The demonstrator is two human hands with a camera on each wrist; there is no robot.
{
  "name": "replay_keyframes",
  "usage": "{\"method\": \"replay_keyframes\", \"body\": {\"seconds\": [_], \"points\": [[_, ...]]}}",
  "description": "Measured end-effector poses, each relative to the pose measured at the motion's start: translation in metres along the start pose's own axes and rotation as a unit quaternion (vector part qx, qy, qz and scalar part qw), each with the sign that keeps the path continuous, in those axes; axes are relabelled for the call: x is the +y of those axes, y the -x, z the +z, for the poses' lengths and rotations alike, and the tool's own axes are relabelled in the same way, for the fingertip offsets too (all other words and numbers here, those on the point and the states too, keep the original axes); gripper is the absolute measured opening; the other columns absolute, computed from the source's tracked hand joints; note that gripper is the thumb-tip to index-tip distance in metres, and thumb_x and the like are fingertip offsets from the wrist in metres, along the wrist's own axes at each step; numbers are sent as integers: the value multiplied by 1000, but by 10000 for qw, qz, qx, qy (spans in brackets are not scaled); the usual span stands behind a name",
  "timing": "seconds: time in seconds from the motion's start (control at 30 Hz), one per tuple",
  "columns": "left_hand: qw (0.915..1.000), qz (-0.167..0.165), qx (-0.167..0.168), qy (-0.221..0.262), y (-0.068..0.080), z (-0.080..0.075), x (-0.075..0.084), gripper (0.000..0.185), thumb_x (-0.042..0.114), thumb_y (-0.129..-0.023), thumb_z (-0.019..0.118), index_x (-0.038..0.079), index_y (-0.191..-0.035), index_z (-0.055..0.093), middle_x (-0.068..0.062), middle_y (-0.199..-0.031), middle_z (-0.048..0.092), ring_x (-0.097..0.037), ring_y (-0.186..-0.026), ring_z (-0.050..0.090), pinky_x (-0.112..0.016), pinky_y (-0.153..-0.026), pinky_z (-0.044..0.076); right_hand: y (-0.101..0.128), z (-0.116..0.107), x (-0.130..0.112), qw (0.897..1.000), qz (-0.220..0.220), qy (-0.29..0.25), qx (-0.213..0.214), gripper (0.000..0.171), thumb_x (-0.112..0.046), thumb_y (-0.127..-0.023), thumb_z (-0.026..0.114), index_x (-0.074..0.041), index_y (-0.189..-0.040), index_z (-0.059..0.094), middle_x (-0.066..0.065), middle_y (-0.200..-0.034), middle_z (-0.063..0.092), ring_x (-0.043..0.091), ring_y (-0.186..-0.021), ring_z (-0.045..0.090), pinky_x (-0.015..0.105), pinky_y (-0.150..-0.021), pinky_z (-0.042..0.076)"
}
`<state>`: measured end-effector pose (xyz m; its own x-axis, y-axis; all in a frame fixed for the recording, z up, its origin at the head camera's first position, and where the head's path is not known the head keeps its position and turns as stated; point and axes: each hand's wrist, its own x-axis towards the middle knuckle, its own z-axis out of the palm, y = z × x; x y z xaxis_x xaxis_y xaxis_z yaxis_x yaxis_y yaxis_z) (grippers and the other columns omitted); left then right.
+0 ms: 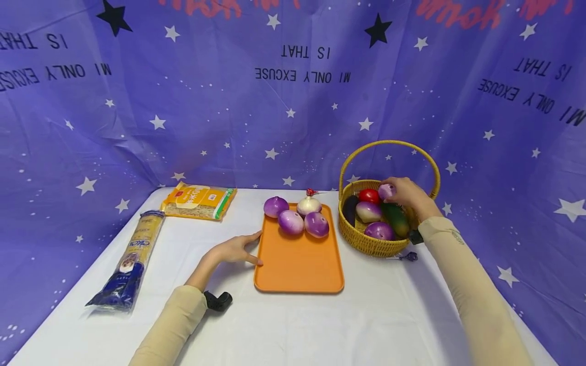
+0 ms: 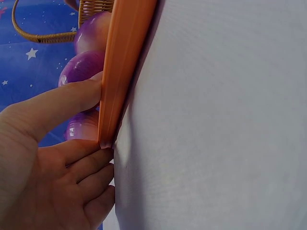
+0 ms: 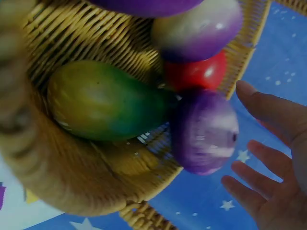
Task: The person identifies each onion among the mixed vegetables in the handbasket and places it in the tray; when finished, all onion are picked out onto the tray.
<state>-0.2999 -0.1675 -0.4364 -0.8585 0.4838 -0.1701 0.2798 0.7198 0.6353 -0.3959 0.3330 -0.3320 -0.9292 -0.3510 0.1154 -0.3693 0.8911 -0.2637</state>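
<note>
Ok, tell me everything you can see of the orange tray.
The orange tray is a flat rectangle with rounded corners and a low raised rim, plastic by its look. It lies level on the white table, left of the wicker basket. Four onions sit at its far end. The left hand touches its left rim with straight fingers.
</note>
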Motion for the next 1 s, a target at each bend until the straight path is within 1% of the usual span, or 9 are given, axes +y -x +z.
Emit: {"method": "replay_keyframes", "body": {"seconds": [0.1,0.2,0.37,0.5,0.67,0.8,0.9,1.0], "points": [[10000,-34,-7,-20,0,0,1,97,40,-78,78,7,-153,25,-18,-152,32,-39,-140,26,-53,-113,23,-4,3,8,9998,140,-148,-30,54,-11,-82,74,5,-130,54,30,-122,56,48,-114,49,63,-99,37],[10000,-27,-8,-46,1,-1,0,97,39,-79,78,6,-153,25,-19,-152,33,-40,-139,27,-53,-113,23,-6,2,10,9990,310,-298,-76,56,-12,-83,73,5,-132,52,31,-125,54,49,-116,46,64,-100,35],[10000,-26,-3,-34,1,-1,0,97,39,-78,78,6,-153,25,-19,-152,33,-39,-139,27,-53,-113,23,-10,5,12,9987,463,-187,-107,62,-9,-80,74,5,-134,49,34,-128,50,52,-118,43,65,-101,34],[10000,-5,-10,-38,0,-1,0,97,40,-78,78,7,-153,25,-18,-152,32,-39,-139,27,-52,-113,23,-12,10,16,9985,538,-109,-73,62,-5,-78,74,5,-134,50,34,-129,49,53,-118,43,64,-101,34],[10000,26,-17,-28,-1,1,0,97,39,-78,78,5,-152,25,-19,-152,31,-39,-139,27,-52,-113,23,-11,12,19,9982,596,17,-14,61,-1,-76,74,4,-133,52,35,-127,50,52,-118,44,63,-100,35],[10000,-39,-3,-50,-1,2,0,97,40,-78,78,7,-153,25,-18,-153,32,-39,-139,27,-52,-113,23,-9,10,16,9980,624,28,-51,60,-2,-77,74,3,-133,52,35,-127,51,52,-117,45,64,-100,35],[9999,-81,-2,-80,-2,2,-1,98,41,-78,78,9,-153,25,-17,-153,32,-38,-139,28,-51,-114,23,-7,7,11,9984,556,62,-78,59,-1,-78,73,4,-133,52,34,-127,51,52,-117,45,64,-100,35],[10000,-16,20,-96,-2,0,-2,98,40,-78,78,7,-153,25,-19,-152,32,-39,-139,28,-52,-113,23,-5,1,5,9991,415,49,-81,58,0,-79,73,4,-133,52,33,-127,52,51,-118,45,64,-102,34]]}}
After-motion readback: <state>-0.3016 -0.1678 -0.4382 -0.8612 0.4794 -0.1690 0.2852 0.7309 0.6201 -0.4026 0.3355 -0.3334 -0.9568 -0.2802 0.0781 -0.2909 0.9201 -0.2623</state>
